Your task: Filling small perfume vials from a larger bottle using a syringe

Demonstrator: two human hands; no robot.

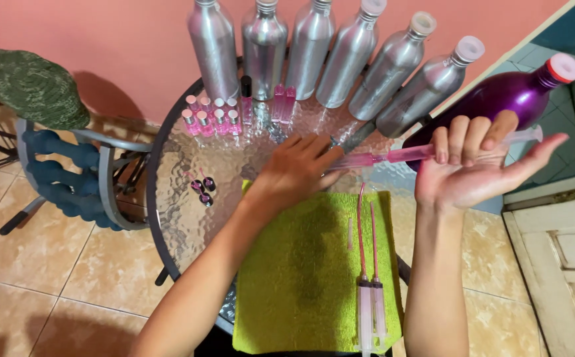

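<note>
Head view: the right hand (476, 165) grips a pink-filled syringe (393, 156) across its curled fingers; the left hand (299, 170) closes over the tip end — what it pinches there is probably hidden. Two more syringes (370, 311) lie on the green towel (287, 277) below the hands, on the glass worktop (181, 192).

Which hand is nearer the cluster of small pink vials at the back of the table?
Left. The left hand rests on the glass table just right of and below the pink vials. The right hand holds a pink syringe, raised far off to their right.
</note>
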